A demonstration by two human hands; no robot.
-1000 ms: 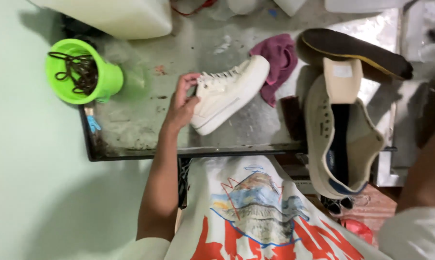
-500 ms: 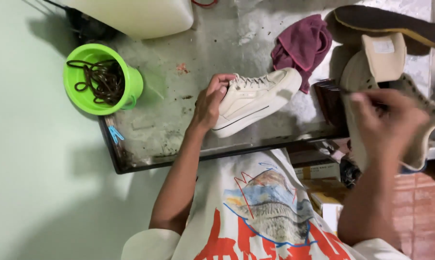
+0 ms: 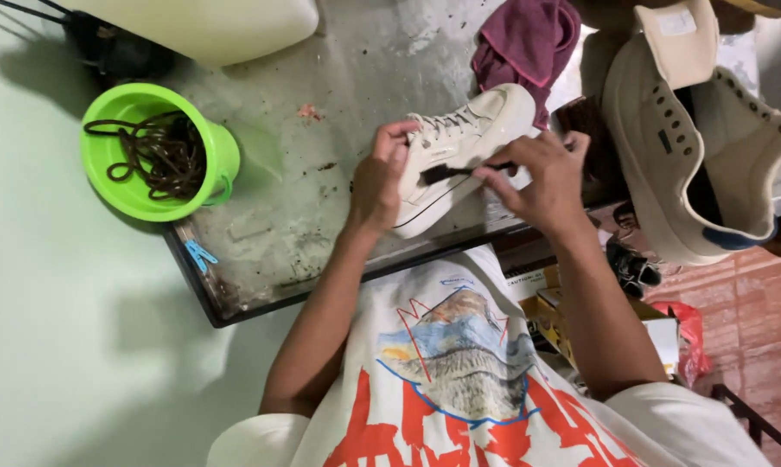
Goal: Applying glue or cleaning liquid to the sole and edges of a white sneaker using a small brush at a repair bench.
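The white sneaker (image 3: 459,156) lies on its side near the front edge of the stained grey surface (image 3: 321,182), toe pointing up and to the right, sole edge toward the person. It is a low lace-up shoe, off-white all over, with white laces threaded through the eyelets and a thin dark line running along the sole.

The left hand (image 3: 380,180) clasps the heel end, fingers curled over the collar and thumb against the side, so its grip is closed on the shoe. The right hand (image 3: 541,177) hovers over the middle of the shoe, its fingers pinched together on the handle of a small dark brush (image 3: 449,172), whose bristle end rests against the shoe's side panel just beside the left hand.

Just behind the toe lies a crumpled maroon cloth (image 3: 529,39). To the right, a larger beige shoe (image 3: 693,147) without laces sits with its tongue pulled up. At the left of the surface stands a bright green cup (image 3: 209,169) holding a tangle of brown laces (image 3: 153,156). A blue clip (image 3: 202,255) sits on the near edge, and a pale plastic container (image 3: 209,26) lies at the back.
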